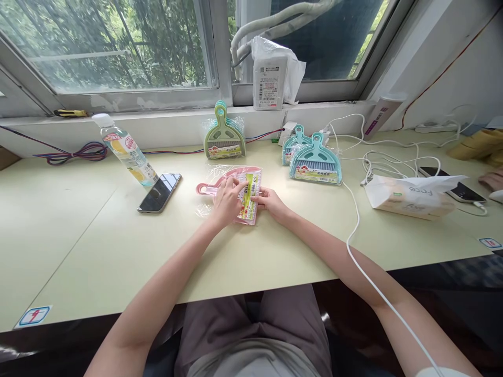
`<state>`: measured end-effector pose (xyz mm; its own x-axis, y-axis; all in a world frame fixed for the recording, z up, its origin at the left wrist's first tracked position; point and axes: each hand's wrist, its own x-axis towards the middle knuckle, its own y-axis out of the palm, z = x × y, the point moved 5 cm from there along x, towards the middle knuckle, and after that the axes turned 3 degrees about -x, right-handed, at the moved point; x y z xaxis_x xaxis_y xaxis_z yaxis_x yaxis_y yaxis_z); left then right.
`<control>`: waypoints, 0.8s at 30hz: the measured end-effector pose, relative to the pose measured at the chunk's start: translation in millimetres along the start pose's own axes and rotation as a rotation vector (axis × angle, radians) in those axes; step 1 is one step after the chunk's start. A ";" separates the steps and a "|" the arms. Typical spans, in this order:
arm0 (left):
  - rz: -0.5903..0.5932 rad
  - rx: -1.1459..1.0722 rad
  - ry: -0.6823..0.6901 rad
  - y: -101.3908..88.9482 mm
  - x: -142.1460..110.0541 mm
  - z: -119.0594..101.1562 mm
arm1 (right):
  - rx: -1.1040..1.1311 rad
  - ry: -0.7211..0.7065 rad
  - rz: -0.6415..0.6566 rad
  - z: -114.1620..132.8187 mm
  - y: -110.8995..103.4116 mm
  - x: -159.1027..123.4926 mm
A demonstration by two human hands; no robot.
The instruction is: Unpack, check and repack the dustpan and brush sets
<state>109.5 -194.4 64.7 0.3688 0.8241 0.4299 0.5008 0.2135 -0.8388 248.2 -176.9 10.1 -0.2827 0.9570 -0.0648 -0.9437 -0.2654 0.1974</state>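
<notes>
Pink dustpan-and-brush set point(231, 212), one, in clear plastic wrap; laid flat at the middle of the desk point(129, 272). Handle pointed to the left, broad end to the right; long axis run roughly side to side, about level with the front edge of the desk. A yellow-green label point(248, 201) is borne along the broad end.

Grip, left hand point(228, 200): laid over the top of the set, index finger stretched onto the label; whether the other fingers are closed on anything cannot be told. Grip, right hand point(273, 203): closed on the broad end at its right edge, the thumb set on the label side.

Further items, counted. Blue dustpan-and-brush sets point(315, 166), two, overlapped, handles upward, placed to the right and behind. Green dustpan-and-brush set point(223, 135), one at the front of a wrapped stack, handle upward, placed directly behind the pink set; the number behind it cannot be counted. Clear bottle with white cap point(128, 152), one, stood at the left. Smartphones, two: one point(160, 193) just beside the bottle, one point(451, 184) partly hidden behind the tissue pack point(411, 199), one. Bundled red-and-blue cable point(88, 153), one, at the far left.
</notes>
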 end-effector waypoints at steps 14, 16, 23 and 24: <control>0.002 0.036 0.016 6.7 -1.3 -2.2 | 0.005 -0.016 -0.010 0.7 -2.0 0.5; 0.010 0.037 0.022 7.8 -1.0 -1.9 | 0.007 -0.025 -0.011 1.9 -2.3 0.4; 0.042 0.107 0.005 7.0 -0.1 -0.1 | 0.000 -0.052 0.020 3.7 -1.0 -0.4; 0.047 0.120 0.006 6.5 0.0 -0.4 | -0.004 -0.053 0.022 3.4 -1.1 -0.4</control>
<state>113.1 -193.2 59.4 0.3943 0.8316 0.3911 0.3857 0.2365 -0.8918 249.9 -176.7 13.3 -0.2943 0.9557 -0.0086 -0.9380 -0.2872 0.1939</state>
